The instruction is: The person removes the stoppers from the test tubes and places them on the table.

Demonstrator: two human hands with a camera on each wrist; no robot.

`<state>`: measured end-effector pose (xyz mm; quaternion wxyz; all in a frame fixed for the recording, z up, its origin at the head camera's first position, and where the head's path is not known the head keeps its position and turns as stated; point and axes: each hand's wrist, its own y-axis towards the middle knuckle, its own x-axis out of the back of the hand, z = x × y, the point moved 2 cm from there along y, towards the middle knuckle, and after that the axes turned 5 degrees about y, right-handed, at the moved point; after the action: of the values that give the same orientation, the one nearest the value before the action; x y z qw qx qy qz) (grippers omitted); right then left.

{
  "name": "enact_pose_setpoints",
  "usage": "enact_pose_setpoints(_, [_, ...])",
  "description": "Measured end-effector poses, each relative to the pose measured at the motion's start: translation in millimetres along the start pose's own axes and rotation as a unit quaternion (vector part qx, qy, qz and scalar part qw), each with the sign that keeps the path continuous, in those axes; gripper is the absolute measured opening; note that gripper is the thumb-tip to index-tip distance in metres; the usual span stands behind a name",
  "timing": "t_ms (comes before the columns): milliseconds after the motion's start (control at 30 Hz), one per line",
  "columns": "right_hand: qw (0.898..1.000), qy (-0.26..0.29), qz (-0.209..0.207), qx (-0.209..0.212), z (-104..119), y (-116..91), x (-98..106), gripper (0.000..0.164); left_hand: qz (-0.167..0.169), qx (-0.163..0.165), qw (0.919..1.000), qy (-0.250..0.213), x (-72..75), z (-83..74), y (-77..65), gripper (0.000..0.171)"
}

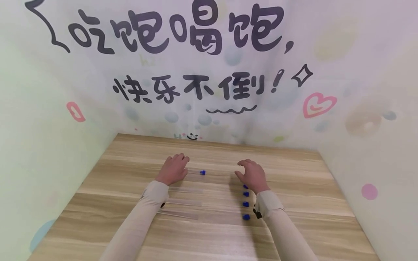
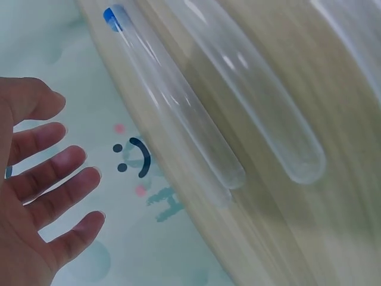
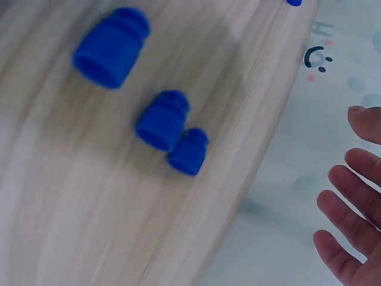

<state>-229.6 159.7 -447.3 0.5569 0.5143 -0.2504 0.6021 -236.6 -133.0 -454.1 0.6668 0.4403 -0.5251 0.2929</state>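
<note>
My left hand (image 1: 173,169) hovers over the far left of the table with its fingers spread and loosely bent. In the left wrist view the fingers hold nothing. Beside it lies a clear test tube (image 2: 178,101) with a blue stopper (image 1: 203,172) in its right end. Several more clear test tubes (image 1: 186,202) lie nearer me in a column, without stoppers in their visible ends. To the right, my right hand (image 1: 253,175) is raised near a row of loose blue stoppers (image 1: 246,204), its fingers relaxed and holding nothing. It partly hides the farthest stopper.
The wood-grain table (image 1: 294,188) meets a printed cloth wall (image 1: 209,123) at its far edge. Pale walls rise on both sides. A black band (image 1: 257,212) shows at the right cuff.
</note>
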Motion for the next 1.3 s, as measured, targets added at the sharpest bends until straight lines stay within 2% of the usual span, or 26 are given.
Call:
enact_pose_setpoints(167, [1.000,0.002,-0.010,0.016,8,5,-5,0.033,-0.003,-0.008,0.9999,0.013,-1.0,-2.6,7.1,0.018])
enact_pose_setpoints(467, [0.999,0.002,-0.014,0.044,22,15,-22,0.034,0.026,-0.015,0.9992,0.027,-13.6,3.5,15.6,0.020])
enact_pose_setpoints(600, [0.999,0.000,-0.007,0.041,26,18,-29,0.032,0.044,-0.020,0.9985,0.027,-19.6,8.9,17.6,0.019])
enact_pose_setpoints(833, [0.998,-0.010,0.023,0.050,32,25,-38,0.029,0.101,0.005,0.9949,0.010,-26.5,19.5,24.6,0.024])
enact_pose_setpoints(967, [0.998,0.000,0.020,0.056,36,29,-45,0.028,0.117,0.008,0.9930,0.013,-31.8,25.2,26.8,0.023])
enact_pose_setpoints(1067, [0.998,0.008,0.021,0.063,38,32,-50,0.028,0.121,0.012,0.9924,0.014,-34.2,28.5,27.1,0.021])
enact_pose_setpoints(1300, [0.998,0.008,0.023,0.057,37,33,-56,0.026,0.117,-0.002,0.9931,0.014,-35.3,29.3,25.9,0.019])
